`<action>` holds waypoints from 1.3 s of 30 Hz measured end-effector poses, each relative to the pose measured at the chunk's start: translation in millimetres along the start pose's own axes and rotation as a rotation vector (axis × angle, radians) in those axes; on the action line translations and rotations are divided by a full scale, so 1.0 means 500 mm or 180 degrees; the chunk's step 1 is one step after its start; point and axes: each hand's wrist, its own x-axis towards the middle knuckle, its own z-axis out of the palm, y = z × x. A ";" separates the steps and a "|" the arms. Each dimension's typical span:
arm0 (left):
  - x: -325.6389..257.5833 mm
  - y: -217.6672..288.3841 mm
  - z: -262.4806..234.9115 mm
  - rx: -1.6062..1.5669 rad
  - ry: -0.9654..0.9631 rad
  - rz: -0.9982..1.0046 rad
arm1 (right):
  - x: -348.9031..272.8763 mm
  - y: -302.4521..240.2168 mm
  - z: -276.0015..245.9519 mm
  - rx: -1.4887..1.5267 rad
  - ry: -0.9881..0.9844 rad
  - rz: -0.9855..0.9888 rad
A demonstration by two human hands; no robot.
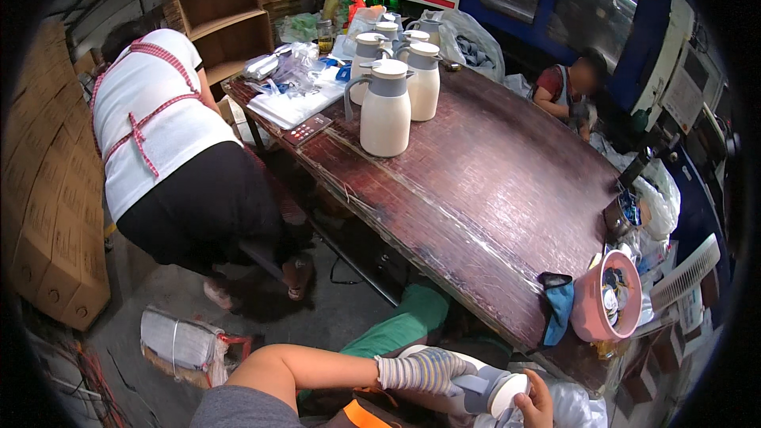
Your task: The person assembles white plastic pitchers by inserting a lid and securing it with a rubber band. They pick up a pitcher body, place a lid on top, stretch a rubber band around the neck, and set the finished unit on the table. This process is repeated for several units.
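A white vacuum jug (482, 402) with a grey collar lies tilted across my lap, its lid (507, 396) toward the right. My left hand (428, 371), in a striped knit glove, is closed round the jug by its grey handle. The fingers and thumb of my bare right hand (537, 403) grip the edge of the white lid. On the table stand several similar jugs, the nearest a cream one (386, 111) upright with its lid on. The jug's lower body is partly hidden behind my left hand and forearm.
The dark wooden table (491, 182) has plastic bags (301, 95) at its far left. A pink bucket (590, 301) of small parts and a blue cloth (558, 309) sit at its right corner. One person (166, 127) bends at left near stacked cartons (55, 230); another (567, 91) sits beyond the table.
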 end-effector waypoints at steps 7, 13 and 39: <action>-0.001 0.020 -0.011 -0.0359 -0.0059 -0.0030 | 0.003 0.010 0.017 -0.1230 0.0041 -0.0433; -0.008 0.044 -0.031 -0.0099 -0.0033 -0.0056 | -0.003 -0.041 0.125 -0.2438 0.0821 -0.1037; 0.167 -0.033 0.039 -0.0651 -0.0243 0.0361 | -0.035 -0.084 0.138 -0.2683 -0.0923 -0.3490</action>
